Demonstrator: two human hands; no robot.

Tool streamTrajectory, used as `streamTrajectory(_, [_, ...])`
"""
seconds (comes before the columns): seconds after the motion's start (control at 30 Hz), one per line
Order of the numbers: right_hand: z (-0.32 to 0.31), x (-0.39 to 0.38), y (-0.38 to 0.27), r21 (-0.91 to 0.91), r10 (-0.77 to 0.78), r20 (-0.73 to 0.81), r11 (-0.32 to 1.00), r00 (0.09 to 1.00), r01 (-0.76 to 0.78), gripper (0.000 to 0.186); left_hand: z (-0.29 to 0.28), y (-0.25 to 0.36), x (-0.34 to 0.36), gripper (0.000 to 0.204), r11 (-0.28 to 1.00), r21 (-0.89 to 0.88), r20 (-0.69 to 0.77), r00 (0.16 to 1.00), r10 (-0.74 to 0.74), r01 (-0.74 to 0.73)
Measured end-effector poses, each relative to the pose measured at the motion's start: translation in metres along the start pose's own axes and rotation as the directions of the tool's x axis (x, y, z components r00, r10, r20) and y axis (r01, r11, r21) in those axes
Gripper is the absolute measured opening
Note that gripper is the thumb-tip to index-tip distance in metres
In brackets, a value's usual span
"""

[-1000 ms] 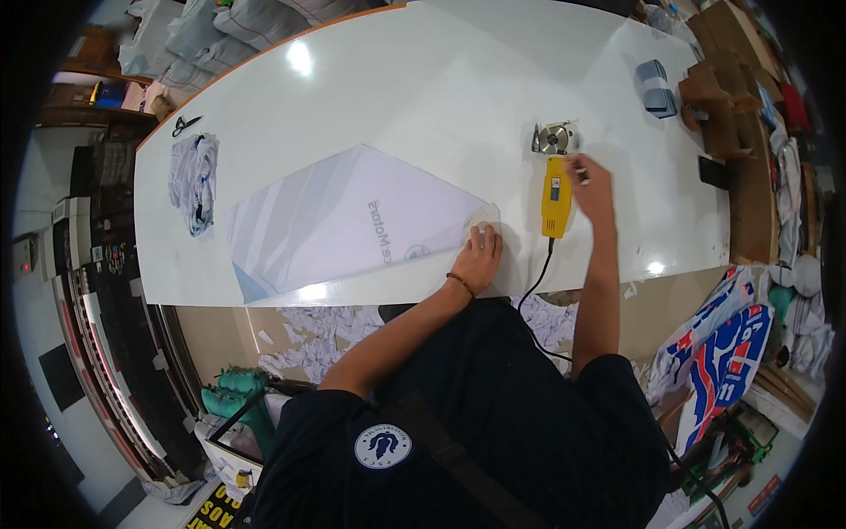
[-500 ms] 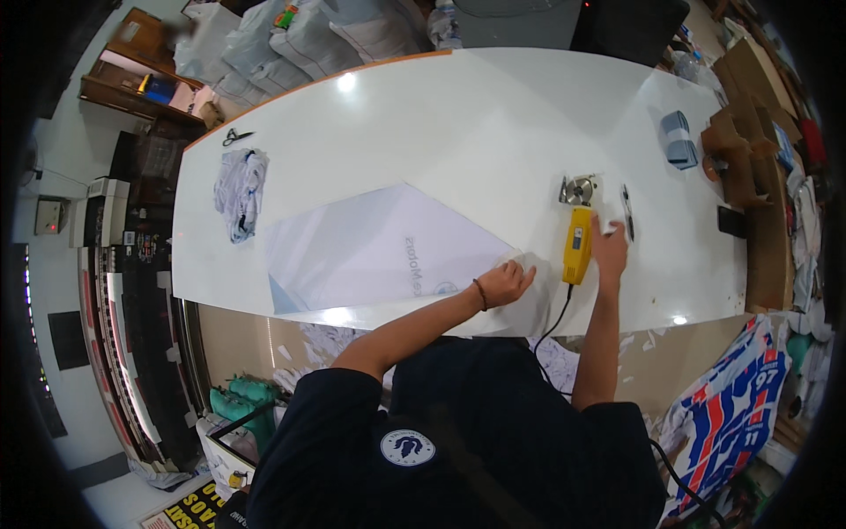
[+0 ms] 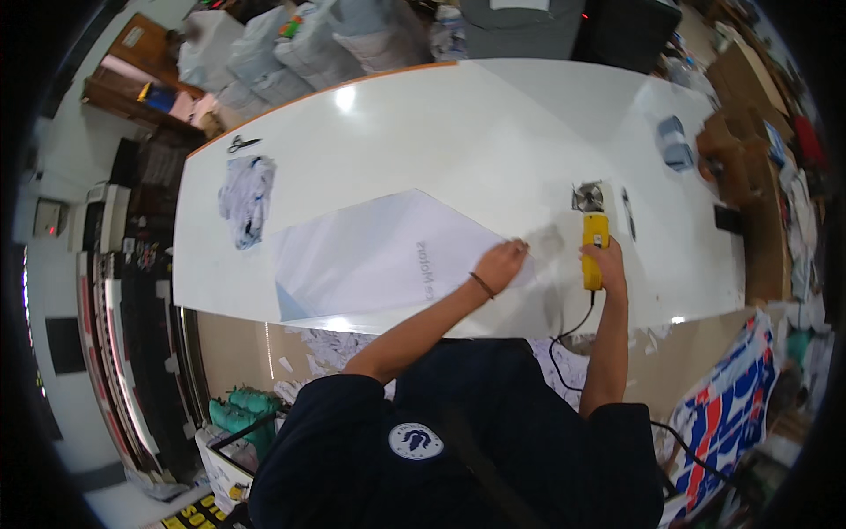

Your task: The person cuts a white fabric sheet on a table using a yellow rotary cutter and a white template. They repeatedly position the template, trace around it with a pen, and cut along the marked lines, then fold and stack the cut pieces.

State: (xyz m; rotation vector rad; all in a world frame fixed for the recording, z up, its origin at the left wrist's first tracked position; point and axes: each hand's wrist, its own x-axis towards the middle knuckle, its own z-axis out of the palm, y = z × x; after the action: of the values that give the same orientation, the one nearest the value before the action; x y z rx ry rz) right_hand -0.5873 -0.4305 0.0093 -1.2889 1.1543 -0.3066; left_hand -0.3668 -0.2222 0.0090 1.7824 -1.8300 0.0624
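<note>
A large white sheet [image 3: 352, 256], seemingly fabric, with light blue edges and faint print lies flat on the table. My left hand [image 3: 501, 266] is at its right corner, fingers curled together on the edge; what lies between the fingertips is hard to see. To the right, my right hand [image 3: 607, 266] is wrapped round the yellow body of an electric rotary cutter [image 3: 596, 229]. The cutter's round metal blade points toward the far side, apart from the sheet. Its black cord runs back toward me.
On the white table [image 3: 397, 132] a crumpled white fabric bundle [image 3: 248, 201] lies at left, near black scissors [image 3: 244, 143]. A thin dark pen-like tool [image 3: 628, 213] is right of the cutter. Farther right are a grey-blue folded roll [image 3: 676, 144], a black phone-like object [image 3: 728, 218] and cardboard boxes [image 3: 745, 159].
My right hand has closed round the cutter, which has shifted slightly to the right. My left hand has moved a little up along the sheet's right edge.
</note>
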Motion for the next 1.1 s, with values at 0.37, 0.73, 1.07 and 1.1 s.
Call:
streamTrajectory(0.37, [0.062,-0.195,0.064,0.644,-0.043,0.081,0.764,0.996,-0.02,0.058,-0.162,-0.173,-0.045,0.023,0.751,-0.337,-0.205,0.734,-0.648,0.569])
streamTrajectory(0.73, [0.157,-0.277,0.068,-0.33,-0.052,-0.137,0.944,0.989,0.004,0.1,-0.204,-0.397,-0.155,0.03,0.388,-0.145,-0.189,0.359,-0.914,0.91])
streamTrajectory(1.07, [0.197,-0.25,0.05,-0.485,-0.084,-0.245,0.873,0.966,-0.047,0.097,-0.196,-0.406,-0.2,0.033,0.552,0.065,-0.287,0.545,-0.788,0.831])
streamTrajectory(1.1, [0.195,-0.247,0.052,-0.493,-0.083,-0.248,0.869,0.965,-0.052,0.097,-0.197,-0.402,-0.202,0.033,0.543,0.024,-0.28,0.527,-0.802,0.839])
